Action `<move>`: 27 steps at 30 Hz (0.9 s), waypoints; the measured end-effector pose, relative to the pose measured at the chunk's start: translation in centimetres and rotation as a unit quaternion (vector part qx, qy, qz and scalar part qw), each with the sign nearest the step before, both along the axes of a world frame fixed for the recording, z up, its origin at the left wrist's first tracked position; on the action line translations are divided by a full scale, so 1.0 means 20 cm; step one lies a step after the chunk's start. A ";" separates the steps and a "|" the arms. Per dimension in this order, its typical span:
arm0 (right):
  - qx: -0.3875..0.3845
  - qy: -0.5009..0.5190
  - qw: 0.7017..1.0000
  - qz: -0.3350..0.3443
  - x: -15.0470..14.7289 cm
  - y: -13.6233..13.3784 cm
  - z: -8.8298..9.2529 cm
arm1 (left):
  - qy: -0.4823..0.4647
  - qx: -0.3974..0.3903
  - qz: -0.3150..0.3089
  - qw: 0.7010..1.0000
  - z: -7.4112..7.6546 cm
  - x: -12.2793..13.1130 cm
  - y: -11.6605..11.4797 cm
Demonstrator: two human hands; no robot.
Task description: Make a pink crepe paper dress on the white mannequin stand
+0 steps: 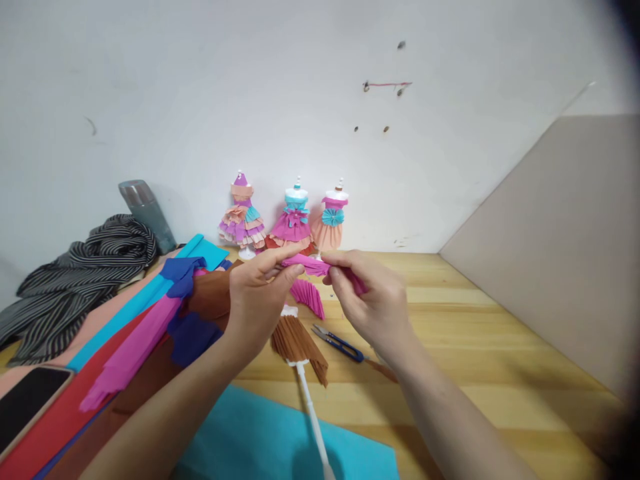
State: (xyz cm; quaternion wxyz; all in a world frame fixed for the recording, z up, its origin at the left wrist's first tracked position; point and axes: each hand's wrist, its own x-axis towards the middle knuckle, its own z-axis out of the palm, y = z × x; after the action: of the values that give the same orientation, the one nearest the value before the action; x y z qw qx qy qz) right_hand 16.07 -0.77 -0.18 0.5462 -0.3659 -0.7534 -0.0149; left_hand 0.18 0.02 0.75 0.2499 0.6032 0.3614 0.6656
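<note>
My left hand and my right hand both pinch a narrow pleated strip of magenta crepe paper held between them above the wooden table. Just below it lies a folded magenta fan piece. Under my hands a small mannequin in a brown pleated paper skirt lies on its side, its white stand pole pointing toward me. Blue-handled thread snips rest beside it, close under my right hand.
Three dressed paper-gown mannequins stand against the white wall. Crepe paper rolls in magenta, blue, brown, red and turquoise lie at left, with a striped cloth, a grey bottle and a phone. A turquoise sheet lies near me.
</note>
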 end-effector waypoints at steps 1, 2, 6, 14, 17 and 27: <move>-0.005 0.005 1.000 -0.003 0.00 0.00 0.00 | 0.004 -0.001 -0.003 1.000 0.00 0.00 0.00; -0.011 0.012 1.000 -0.004 0.00 0.00 -0.01 | 0.006 -0.005 -0.010 1.000 0.00 -0.01 0.01; -0.020 0.045 0.999 -0.007 0.01 0.02 -0.03 | -0.047 -0.072 -0.087 0.993 0.01 -0.02 0.01; -0.005 0.062 0.998 -0.013 0.00 0.03 -0.06 | -0.286 -0.212 -0.133 0.925 0.00 -0.02 0.06; -0.043 0.092 0.995 0.007 -0.01 0.03 -0.06 | -0.256 -0.193 -0.153 0.935 -0.02 0.00 0.06; -0.187 0.213 0.956 0.076 -0.03 0.03 -0.03 | -0.098 -0.121 -0.228 0.961 -0.05 0.02 0.04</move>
State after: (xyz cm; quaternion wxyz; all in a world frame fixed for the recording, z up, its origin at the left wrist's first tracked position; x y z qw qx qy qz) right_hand 15.54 -0.12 -0.69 0.6156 -0.3979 -0.6341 0.2461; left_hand 0.68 0.81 -0.17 0.5009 0.5664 0.2658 0.5980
